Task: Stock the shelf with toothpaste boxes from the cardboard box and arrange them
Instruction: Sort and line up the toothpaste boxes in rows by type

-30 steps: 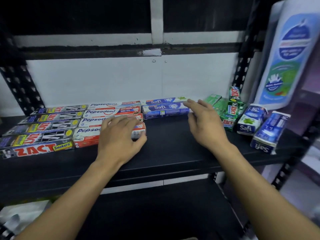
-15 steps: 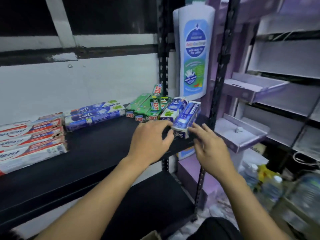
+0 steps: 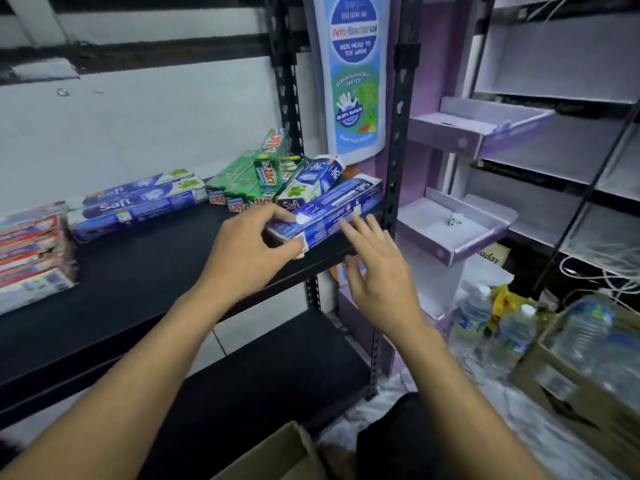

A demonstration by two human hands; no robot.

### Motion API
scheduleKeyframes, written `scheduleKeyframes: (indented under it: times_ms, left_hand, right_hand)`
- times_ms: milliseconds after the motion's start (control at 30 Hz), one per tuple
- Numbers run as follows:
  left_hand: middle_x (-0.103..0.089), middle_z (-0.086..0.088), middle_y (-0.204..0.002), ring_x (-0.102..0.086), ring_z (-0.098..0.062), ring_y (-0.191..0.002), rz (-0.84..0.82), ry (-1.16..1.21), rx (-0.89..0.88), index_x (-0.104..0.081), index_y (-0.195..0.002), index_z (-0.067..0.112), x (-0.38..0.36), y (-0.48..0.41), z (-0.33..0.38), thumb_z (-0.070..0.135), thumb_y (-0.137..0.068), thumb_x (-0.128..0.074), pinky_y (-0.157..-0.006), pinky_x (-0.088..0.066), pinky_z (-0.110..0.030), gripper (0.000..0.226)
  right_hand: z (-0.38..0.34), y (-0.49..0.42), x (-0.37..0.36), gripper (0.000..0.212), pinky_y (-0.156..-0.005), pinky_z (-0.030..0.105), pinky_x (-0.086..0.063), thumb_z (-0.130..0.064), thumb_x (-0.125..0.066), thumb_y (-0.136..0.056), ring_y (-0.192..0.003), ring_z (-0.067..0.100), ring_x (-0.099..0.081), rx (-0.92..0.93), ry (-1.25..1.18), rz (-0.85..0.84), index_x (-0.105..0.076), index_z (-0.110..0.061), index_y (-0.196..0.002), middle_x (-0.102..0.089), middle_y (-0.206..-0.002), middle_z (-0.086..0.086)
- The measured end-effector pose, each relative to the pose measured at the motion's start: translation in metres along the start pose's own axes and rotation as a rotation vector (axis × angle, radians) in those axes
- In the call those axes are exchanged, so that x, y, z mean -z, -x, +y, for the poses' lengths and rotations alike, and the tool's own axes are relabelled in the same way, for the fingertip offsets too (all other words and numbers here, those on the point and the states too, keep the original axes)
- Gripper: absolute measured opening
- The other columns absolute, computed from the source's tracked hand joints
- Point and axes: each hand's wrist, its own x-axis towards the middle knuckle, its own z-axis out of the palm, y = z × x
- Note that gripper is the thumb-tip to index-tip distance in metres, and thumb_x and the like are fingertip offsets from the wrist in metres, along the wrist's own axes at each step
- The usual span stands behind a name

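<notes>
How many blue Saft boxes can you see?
4, maybe more hidden. Two lie side by side at the back, one leans on the green boxes, and one is in the left hand at the shelf's right end.

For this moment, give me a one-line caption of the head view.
Left hand grips a blue Saft box at the black shelf's right end; right hand open beside it.

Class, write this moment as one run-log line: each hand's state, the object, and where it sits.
left hand: gripping blue Saft box near end | right hand: open, fingertips at box side | box: tilted, right end of shelf | step: arranging
</notes>
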Motion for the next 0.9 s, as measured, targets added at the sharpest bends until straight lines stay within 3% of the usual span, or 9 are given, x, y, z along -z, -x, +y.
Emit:
scheduleKeyframes:
  times_ms: [200, 333, 400, 467, 533, 633, 733, 800, 900]
  left_hand:
    - [-0.07, 0.017, -0.104, -0.064, 0.0, -0.085, -0.073, 0.036, 0.086, -0.066, -0.1, 0.033, 0.05, 0.027, -0.035, 0.016, -0.079, -0.066, -0.08, -0.049, -0.024, 0.027]
    - [-0.068, 0.022, -0.112, -0.063, 0.01, -0.091, -0.049, 0.072, 0.134, -0.066, -0.096, 0.028, 0.078, 0.046, -0.051, 0.004, -0.08, -0.063, -0.086, -0.046, -0.015, 0.029]
    - [-0.067, 0.024, -0.115, -0.064, 0.004, -0.096, -0.067, 0.059, 0.154, -0.065, -0.098, 0.03, 0.09, 0.055, -0.057, 0.004, -0.081, -0.063, -0.092, -0.048, -0.026, 0.031]
    - [-0.066, 0.025, -0.115, -0.066, -0.009, -0.096, -0.092, 0.013, 0.171, -0.063, -0.102, 0.032, 0.103, 0.064, -0.063, 0.01, -0.082, -0.065, -0.092, -0.051, -0.035, 0.03]
    - [-0.068, 0.021, -0.112, -0.068, -0.019, -0.093, -0.118, -0.014, 0.185, -0.06, -0.107, 0.037, 0.115, 0.072, -0.068, 0.023, -0.078, -0.067, -0.09, -0.052, -0.043, 0.032]
    - [-0.067, 0.024, -0.108, -0.066, 0.0, -0.095, -0.174, -0.03, 0.193, -0.056, -0.115, 0.041, 0.128, 0.089, -0.073, 0.025, -0.073, -0.083, -0.089, -0.05, -0.03, 0.053]
    - [-0.065, 0.025, -0.107, -0.061, 0.01, -0.097, -0.147, -0.107, 0.189, -0.053, -0.121, 0.04, 0.137, 0.103, -0.08, 0.033, -0.063, -0.09, -0.086, -0.047, -0.019, 0.069]
    - [-0.068, 0.025, -0.104, -0.062, 0.008, -0.096, -0.109, -0.083, 0.185, -0.059, -0.117, 0.04, 0.146, 0.109, -0.085, 0.034, -0.065, -0.088, -0.087, -0.048, -0.02, 0.059]
    - [-0.065, 0.028, -0.114, -0.058, 0.011, -0.106, -0.038, -0.054, 0.147, -0.067, -0.114, 0.04, 0.156, 0.115, -0.087, 0.044, -0.07, -0.08, -0.087, -0.041, -0.007, 0.045]
  right_hand:
    - [0.006, -0.006, -0.003, 0.053, -0.112, 0.051, -0.035, -0.013, -0.056, -0.095, -0.151, 0.026, -0.017, 0.026, -0.005, 0.07, -0.043, -0.019, -0.146, -0.029, -0.16, 0.002]
    - [-0.004, -0.005, -0.003, 0.047, -0.115, 0.049, -0.032, -0.02, -0.065, -0.092, -0.151, 0.021, -0.017, 0.016, -0.085, 0.025, -0.046, -0.022, -0.135, -0.03, -0.159, 0.001]
    - [-0.017, -0.007, -0.003, 0.047, -0.114, 0.048, -0.034, -0.021, -0.069, -0.09, -0.147, 0.019, -0.028, 0.033, -0.139, 0.005, -0.045, -0.025, -0.13, -0.041, -0.153, -0.003]
    - [-0.033, -0.009, -0.006, 0.046, -0.103, 0.048, -0.045, -0.021, -0.073, -0.087, -0.129, 0.017, -0.051, 0.034, -0.17, 0.037, -0.047, -0.027, -0.124, -0.058, -0.133, -0.008]
    - [-0.046, -0.01, -0.011, 0.044, -0.098, 0.046, -0.049, -0.024, -0.075, -0.084, -0.113, 0.015, -0.062, 0.043, -0.151, 0.08, -0.052, -0.026, -0.122, -0.065, -0.118, -0.013]
    - [-0.059, -0.009, -0.018, 0.045, -0.094, 0.039, -0.05, -0.032, -0.077, -0.083, -0.109, 0.016, -0.063, 0.042, -0.086, 0.11, -0.058, -0.029, -0.123, -0.069, -0.112, -0.015]
    - [-0.064, -0.012, -0.022, 0.045, -0.105, 0.037, -0.043, -0.036, -0.075, -0.085, -0.101, 0.004, -0.063, 0.148, -0.074, 0.153, -0.064, -0.026, -0.127, -0.073, -0.108, -0.013]
    - [-0.067, -0.017, -0.023, 0.043, -0.109, 0.04, -0.04, -0.039, -0.071, -0.089, -0.098, 0.002, -0.065, 0.224, -0.069, 0.157, -0.065, -0.025, -0.129, -0.073, -0.11, -0.011]
    - [-0.075, -0.025, -0.021, 0.023, -0.103, 0.045, -0.042, -0.037, -0.064, -0.094, -0.095, 0.004, -0.069, 0.214, -0.145, 0.219, -0.074, -0.025, -0.112, -0.074, -0.104, -0.012]
